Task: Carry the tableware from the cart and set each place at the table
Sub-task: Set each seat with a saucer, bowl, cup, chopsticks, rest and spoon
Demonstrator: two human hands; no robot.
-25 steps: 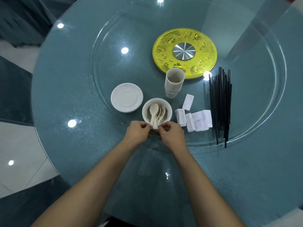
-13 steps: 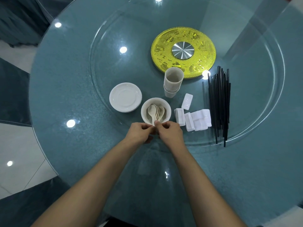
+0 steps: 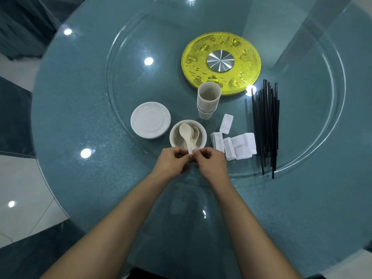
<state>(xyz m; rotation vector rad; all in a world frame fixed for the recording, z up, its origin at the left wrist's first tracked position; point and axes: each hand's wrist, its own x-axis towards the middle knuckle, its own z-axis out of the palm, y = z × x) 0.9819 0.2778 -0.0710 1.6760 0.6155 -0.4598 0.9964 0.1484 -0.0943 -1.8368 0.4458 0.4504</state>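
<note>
Left hand [image 3: 172,164], right hand [image 3: 209,164] pinching spoons [image 3: 195,134] by handles. Top spoon [image 3: 185,130] now splitting off, bowl [image 3: 204,135] just beyond grip. Seems picking one for place.

One head view, wide-angle, looking steeply down from close above the table [image 3: 80,117]; left hand [image 3: 171,165] and right hand [image 3: 211,165] pinching spoons [image 3: 185,130] sit mid-frame, bowl [image 3: 171,136] just beyond the grip.

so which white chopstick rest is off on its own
The chopstick rest nearest the cup stack; the others huddle together between the bowl and the chopsticks.
</note>
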